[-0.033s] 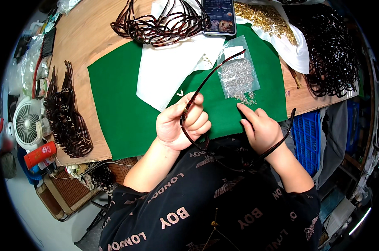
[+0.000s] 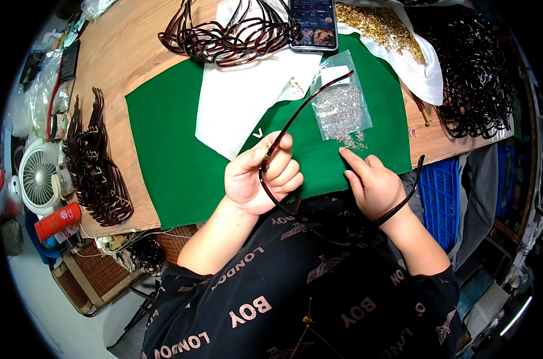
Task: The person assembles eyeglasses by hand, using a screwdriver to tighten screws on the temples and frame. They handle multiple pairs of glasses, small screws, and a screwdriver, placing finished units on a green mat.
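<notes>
My left hand (image 2: 259,179) is closed around a dark tortoiseshell eyeglass frame (image 2: 304,112), its thumb and fingers pinching near a hinge. One temple points up and away over the green mat (image 2: 170,149); the other ends beside my right wrist. Against my black patterned shirt, the frame's front is hard to make out. My right hand (image 2: 379,186) holds nothing, with the index finger stretched out and the thumb apart. Its fingertip lies at the near edge of some tiny loose silvery metal parts (image 2: 355,141). These lie at the mouth of a clear plastic bag (image 2: 340,107) full of similar parts.
Bundled dark frames stand at the left (image 2: 101,167) and far middle (image 2: 229,39), with a black heap (image 2: 472,72) at the right. A phone (image 2: 314,27), white cloth (image 2: 229,102) and gold-coloured parts (image 2: 382,30) lie beyond. A fan (image 2: 40,175) and red cylinder (image 2: 58,221) are left; a blue crate (image 2: 439,203) right.
</notes>
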Demonstrator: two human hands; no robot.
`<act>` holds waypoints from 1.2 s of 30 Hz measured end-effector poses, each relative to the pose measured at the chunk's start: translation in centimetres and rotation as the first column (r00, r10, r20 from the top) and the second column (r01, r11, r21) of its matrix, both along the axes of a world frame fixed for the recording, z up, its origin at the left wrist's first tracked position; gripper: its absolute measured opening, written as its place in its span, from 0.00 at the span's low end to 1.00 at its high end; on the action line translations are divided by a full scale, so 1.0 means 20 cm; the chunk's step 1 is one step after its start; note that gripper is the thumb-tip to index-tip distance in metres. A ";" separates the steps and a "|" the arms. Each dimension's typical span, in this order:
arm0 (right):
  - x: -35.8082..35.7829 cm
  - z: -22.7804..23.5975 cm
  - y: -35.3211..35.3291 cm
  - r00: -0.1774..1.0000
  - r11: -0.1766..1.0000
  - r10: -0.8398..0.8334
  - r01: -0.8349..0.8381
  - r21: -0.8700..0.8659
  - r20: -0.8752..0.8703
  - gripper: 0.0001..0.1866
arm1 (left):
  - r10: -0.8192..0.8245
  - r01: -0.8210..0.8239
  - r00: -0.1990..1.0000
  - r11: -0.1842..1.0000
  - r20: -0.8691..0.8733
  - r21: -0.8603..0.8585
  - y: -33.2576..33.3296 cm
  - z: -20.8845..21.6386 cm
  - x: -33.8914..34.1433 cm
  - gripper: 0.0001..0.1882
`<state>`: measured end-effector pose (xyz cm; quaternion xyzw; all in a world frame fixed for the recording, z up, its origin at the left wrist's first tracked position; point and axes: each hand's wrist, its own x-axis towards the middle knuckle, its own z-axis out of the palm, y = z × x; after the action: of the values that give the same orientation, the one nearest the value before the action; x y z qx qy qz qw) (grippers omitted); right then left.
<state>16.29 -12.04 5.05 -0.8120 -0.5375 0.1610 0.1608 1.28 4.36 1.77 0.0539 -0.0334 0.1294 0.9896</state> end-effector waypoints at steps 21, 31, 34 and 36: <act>0.00 -0.01 -0.01 0.994 1.000 0.026 -0.026 -0.001 0.105 0.18 | -0.063 0.061 0.998 0.994 -0.014 -0.091 -0.02 -0.03 0.02 0.17; 0.05 0.12 0.12 0.232 0.999 -0.039 0.036 -0.031 -0.972 0.17 | -0.041 0.038 0.999 0.995 -0.036 -0.094 -0.04 -0.05 0.02 0.16; -0.01 0.21 0.20 -0.298 0.974 -0.227 -0.055 -0.220 -0.927 0.20 | -0.047 0.041 0.993 0.997 -0.106 -0.059 -0.05 -0.05 0.01 0.17; -0.03 0.22 0.22 -0.369 0.976 -0.214 -0.051 -0.211 -0.905 0.20 | -0.048 0.039 0.989 0.997 -0.142 -0.069 -0.06 -0.04 0.00 0.17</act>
<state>15.74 -7.59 9.37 -0.3713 -0.0937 0.7899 0.4789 1.28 3.25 0.95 0.0298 0.0409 0.1046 0.9932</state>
